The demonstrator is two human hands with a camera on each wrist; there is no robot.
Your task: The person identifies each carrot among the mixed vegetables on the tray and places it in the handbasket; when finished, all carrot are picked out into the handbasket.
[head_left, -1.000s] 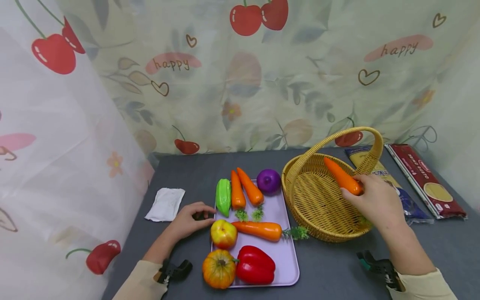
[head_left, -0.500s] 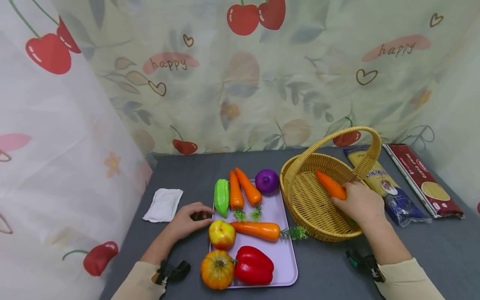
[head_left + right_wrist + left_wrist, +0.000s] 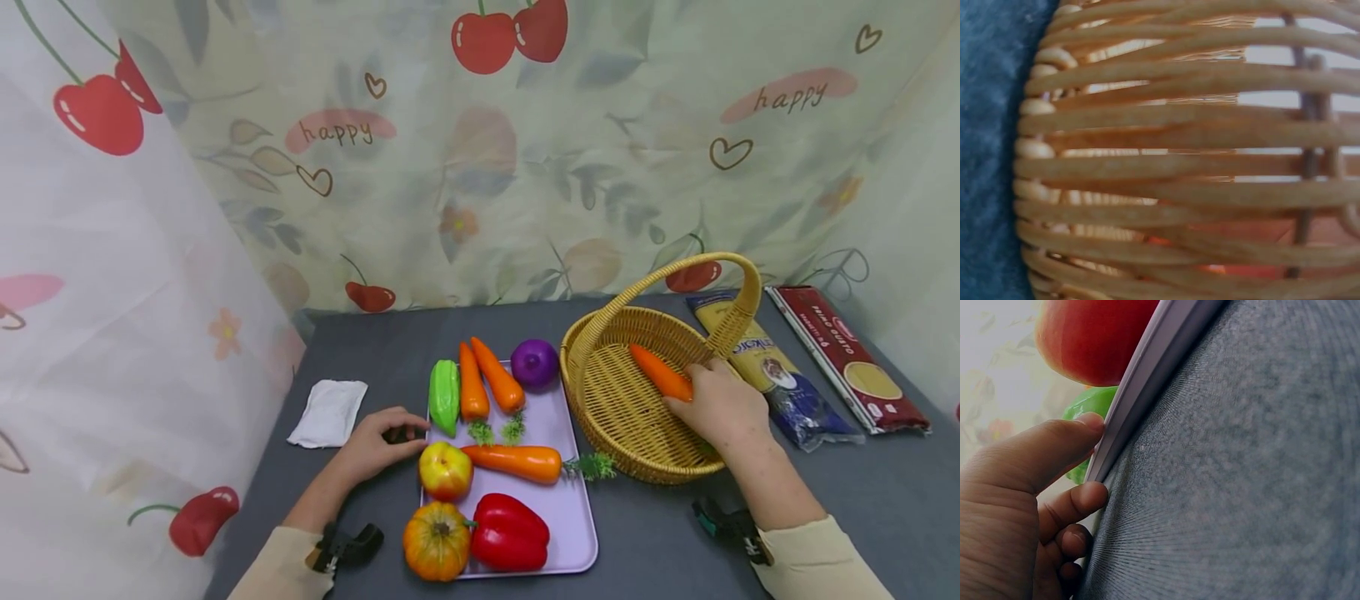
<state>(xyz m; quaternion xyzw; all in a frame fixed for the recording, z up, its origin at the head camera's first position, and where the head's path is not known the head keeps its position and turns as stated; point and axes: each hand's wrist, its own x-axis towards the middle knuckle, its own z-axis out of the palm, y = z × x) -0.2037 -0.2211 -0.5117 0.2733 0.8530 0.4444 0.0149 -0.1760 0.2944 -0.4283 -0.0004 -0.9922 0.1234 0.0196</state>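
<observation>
My right hand (image 3: 722, 410) reaches into the wicker basket (image 3: 600, 425) and grips an orange carrot (image 3: 658, 372), whose tip points to the far left. The carrot's lower end is hidden by the hand; the right wrist view shows mostly the basket's woven wall (image 3: 1166, 131). My left hand (image 3: 381, 442) rests beside the lilac tray (image 3: 573, 533), fingers loosely bent. Its thumb and a fingertip touch the tray's rim (image 3: 1132, 394) in the left wrist view. Near that hand lie a yellow-red apple-like fruit (image 3: 446, 471) and a green ridged vegetable (image 3: 445, 396).
The tray also bears carrots (image 3: 517, 462), a purple onion-like ball (image 3: 535, 363), a red bell pepper (image 3: 510, 532) and a small orange pumpkin (image 3: 437, 540). Two pasta packets, one blue-yellow (image 3: 780, 375) and one red (image 3: 847, 358), lie right of the basket. A white packet (image 3: 327, 413) lies left.
My right hand has moved down and left, lowering the carrot into the basket; over the last half second it has barely moved. My left hand stays at the tray's edge.
</observation>
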